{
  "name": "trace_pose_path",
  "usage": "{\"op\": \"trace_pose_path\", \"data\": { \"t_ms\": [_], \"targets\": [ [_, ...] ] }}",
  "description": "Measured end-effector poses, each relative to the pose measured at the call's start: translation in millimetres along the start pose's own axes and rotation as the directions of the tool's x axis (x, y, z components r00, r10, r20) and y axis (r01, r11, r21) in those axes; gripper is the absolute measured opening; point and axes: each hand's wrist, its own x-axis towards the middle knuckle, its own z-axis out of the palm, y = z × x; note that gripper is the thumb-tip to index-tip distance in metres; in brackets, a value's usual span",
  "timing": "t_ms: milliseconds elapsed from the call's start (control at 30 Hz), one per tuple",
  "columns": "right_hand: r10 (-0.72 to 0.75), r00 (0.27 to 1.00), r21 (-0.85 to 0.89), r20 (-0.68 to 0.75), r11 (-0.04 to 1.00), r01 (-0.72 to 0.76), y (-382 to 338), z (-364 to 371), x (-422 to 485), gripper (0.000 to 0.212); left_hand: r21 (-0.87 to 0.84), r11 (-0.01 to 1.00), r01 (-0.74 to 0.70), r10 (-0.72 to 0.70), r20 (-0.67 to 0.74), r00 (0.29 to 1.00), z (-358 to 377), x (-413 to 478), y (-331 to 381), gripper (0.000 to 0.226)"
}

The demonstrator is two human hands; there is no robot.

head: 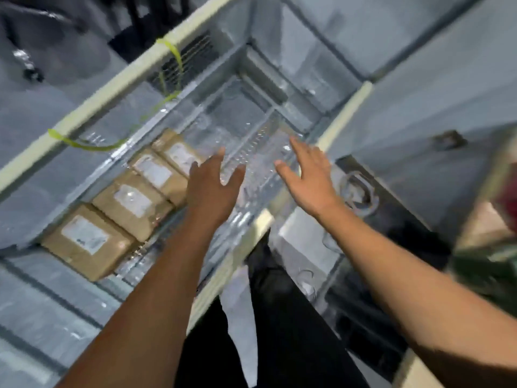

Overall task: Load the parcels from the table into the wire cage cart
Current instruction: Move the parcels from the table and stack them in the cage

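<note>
Brown parcels (131, 204), four, white labels up, lie in a row along the left side of the cart (92, 103) floor, each touching the next. Over the cart, left hand (214, 189) and right hand (307, 180) are both released, fingers straight and spread, holding nothing. The left hand overlaps the row's far end. Green strap (174, 60) loops over the cart's left rim.
</note>
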Motion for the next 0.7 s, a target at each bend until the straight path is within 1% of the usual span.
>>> {"op": "trace_pose_path", "data": {
  "t_ms": [100,133,167,233,267,333,400,467,500,567,633,700],
  "targets": [
    [0.169,0.977,0.128,-0.129,0.98,-0.152,16.7,-27.8,-91.3,0.073,0.123,0.97,-0.21,0.197,0.111,0.974,17.4,-47.6,30.2,0.091],
    [0.235,0.96,0.158,-0.151,0.965,-0.211,27.1,-34.0,-118.7,0.069,0.14,0.956,-0.259,0.237,0.153,0.959,23.6,-65.0,42.6,0.091],
    [0.301,0.938,0.199,-0.17,0.943,-0.266,38.4,-40.5,-145.5,0.07,0.139,0.947,-0.29,0.26,0.199,0.945,31.7,-82.1,54.6,0.085],
    [0.402,0.886,0.265,-0.231,0.902,-0.34,64.5,-50.3,-194.2,0.081,0.15,0.912,-0.382,0.327,0.294,0.898,48.1,-118.7,78.5,0.078],
    [0.435,0.865,0.295,-0.25,0.885,-0.36,75.8,-55.3,-217.5,0.084,0.176,0.876,-0.45,0.37,0.355,0.859,55.9,-135.6,88.5,0.08],
    [0.502,0.816,0.357,-0.287,0.847,-0.395,98.8,-66.9,-265.2,0.082,0.223,0.772,-0.596,0.439,0.491,0.752,77.0,-164.5,102.8,0.085],
    [0.563,0.757,0.404,-0.332,0.81,-0.425,118.6,-78.4,-311.3,0.081,0.239,0.665,-0.707,0.491,0.573,0.656,101.6,-189.8,113.1,0.09],
    [0.604,0.689,0.441,-0.401,0.786,-0.433,136.1,-88.2,-356.1,0.087,0.224,0.591,-0.775,0.535,0.61,0.584,126.2,-223.2,126.2,0.092],
    [0.627,0.649,0.475,-0.431,0.769,-0.427,141.8,-94.2,-380.2,0.087,0.206,0.558,-0.804,0.554,0.629,0.546,137.5,-244.5,134.1,0.089],
    [0.685,0.566,0.554,-0.458,0.718,-0.421,154.9,-100.8,-431.0,0.074,0.161,0.478,-0.864,0.601,0.657,0.455,159.0,-292.6,147.1,0.083],
    [0.711,0.499,0.607,-0.495,0.694,-0.387,167.1,-103.8,-486.2,0.067,0.115,0.437,-0.892,0.622,0.677,0.392,176.8,-348.1,154.5,0.079],
    [0.732,0.435,0.659,-0.524,0.672,-0.338,177.7,-106.7,-541.6,0.065,0.06,0.407,-0.912,0.652,0.679,0.336,192.3,-402.9,154.8,0.086]
  ]
}}
